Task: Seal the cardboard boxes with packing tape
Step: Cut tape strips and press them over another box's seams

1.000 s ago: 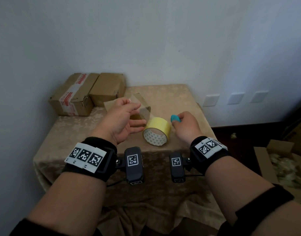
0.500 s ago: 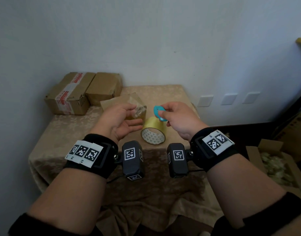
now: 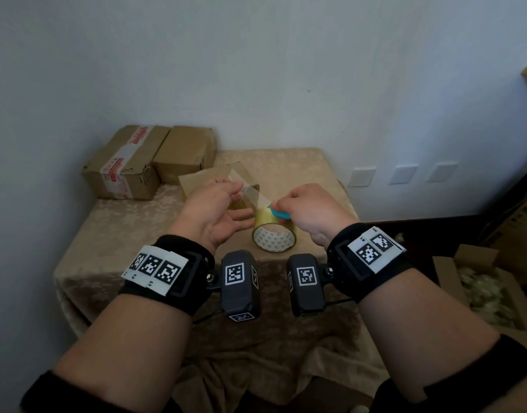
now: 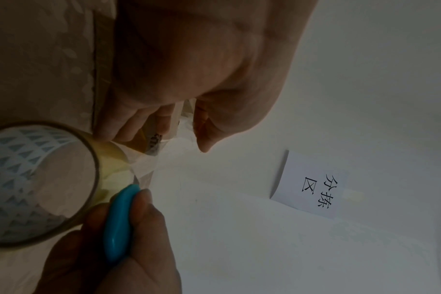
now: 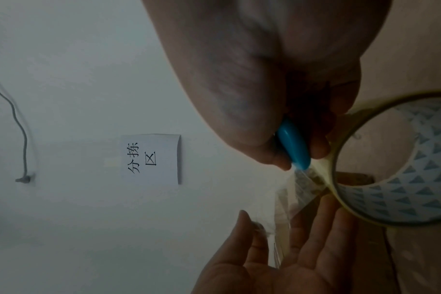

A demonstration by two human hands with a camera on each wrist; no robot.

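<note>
A roll of yellowish packing tape [image 3: 272, 238] [image 4: 13, 159] [image 5: 390, 201] stands on edge on the cloth-covered table [image 3: 301, 171]. My left hand [image 3: 235, 198] [image 4: 164, 139] [image 5: 277, 238] pinches the end of a clear tape strip [image 3: 250, 193] [image 5: 300, 187] pulled up and left from the roll. My right hand [image 3: 289, 204] [image 5: 297, 155] grips a small blue cutter [image 3: 279, 213] [image 4: 118, 222] [image 5: 292, 145], whose tip meets the strip where it leaves the roll. A small brown box [image 3: 202, 177] sits behind my left hand, partly hidden.
Two cardboard boxes stand at the back left against the wall, one with red-printed tape [image 3: 125, 162], one plain [image 3: 184, 153]. An open carton with filler [image 3: 479, 287] is on the floor at right. A paper sign [image 4: 312, 183] hangs on the wall.
My right hand lifted the blue cutter from the table right of the roll and brought it down onto the strip at the roll's top. My left hand keeps the strip stretched.
</note>
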